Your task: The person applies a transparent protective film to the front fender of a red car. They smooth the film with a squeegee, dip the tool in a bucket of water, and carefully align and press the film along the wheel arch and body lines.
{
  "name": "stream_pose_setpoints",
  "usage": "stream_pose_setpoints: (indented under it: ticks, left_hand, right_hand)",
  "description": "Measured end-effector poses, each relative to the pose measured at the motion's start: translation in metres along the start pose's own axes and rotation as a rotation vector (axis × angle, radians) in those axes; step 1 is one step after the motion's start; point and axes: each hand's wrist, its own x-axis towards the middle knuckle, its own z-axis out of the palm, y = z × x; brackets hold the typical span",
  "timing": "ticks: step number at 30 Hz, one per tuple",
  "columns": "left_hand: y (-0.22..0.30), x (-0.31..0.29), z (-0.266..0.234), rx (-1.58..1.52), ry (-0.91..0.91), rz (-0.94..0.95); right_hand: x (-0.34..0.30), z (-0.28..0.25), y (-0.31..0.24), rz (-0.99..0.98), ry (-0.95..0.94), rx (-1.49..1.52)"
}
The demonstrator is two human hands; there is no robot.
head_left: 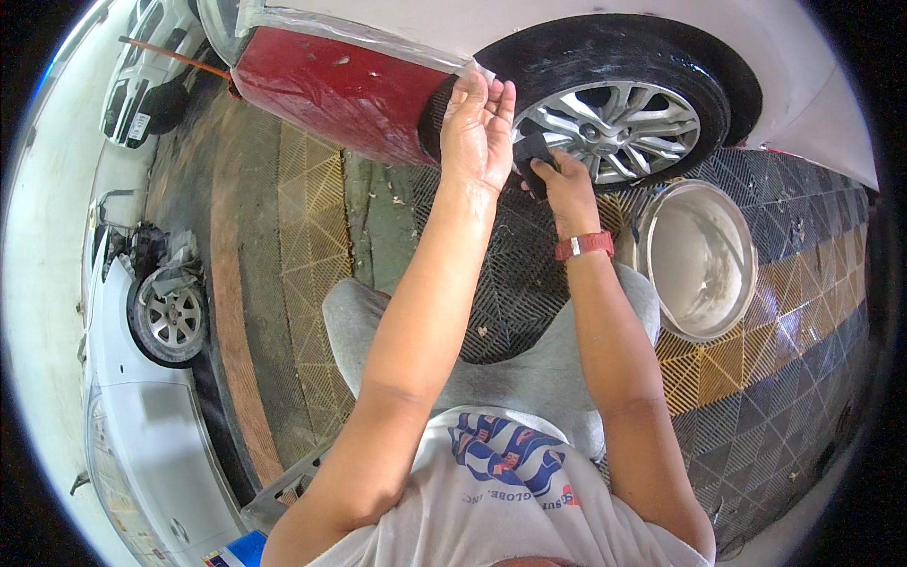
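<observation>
My left hand (477, 132) is raised, palm toward me, at the wheel arch corner of the car beside me. Its fingertips are closed on the end of the whitish masking tape (378, 42), which runs along the seam above a red body panel (326, 90). Lower and to the right, my right hand (567, 184) grips a small black block (534, 156) in front of the tyre. I cannot make out what kind of block it is. Just behind that hand is the silver alloy wheel (609, 132).
A round metal basin (704, 260) stands on the patterned floor mat (727, 373), right of my knee. White bodywork (822, 94) extends above and right of the wheel. To the left is a silver car (151, 416) with its front end stripped, and another vehicle (146, 66) stands farther off.
</observation>
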Motion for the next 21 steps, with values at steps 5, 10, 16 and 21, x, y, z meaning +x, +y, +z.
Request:
stream_pose_setpoints:
  ticks: [5,10,16,21]
  left_hand:
    - [0.011,-0.01,0.018,0.057,0.02,-0.032]
    - [0.013,0.0,0.01,-0.016,-0.029,-0.068]
    - [0.009,-0.001,0.004,0.068,-0.03,-0.02]
    - [0.01,-0.004,0.006,0.105,0.002,-0.002]
  right_hand:
    - [-0.001,0.0,-0.006,0.012,-0.014,0.064]
    - [0.003,-0.001,0.002,0.0,-0.055,0.06]
    - [0.004,0.0,0.002,0.022,-0.068,0.055]
    - [0.022,-0.005,0.029,-0.039,0.009,-0.036]
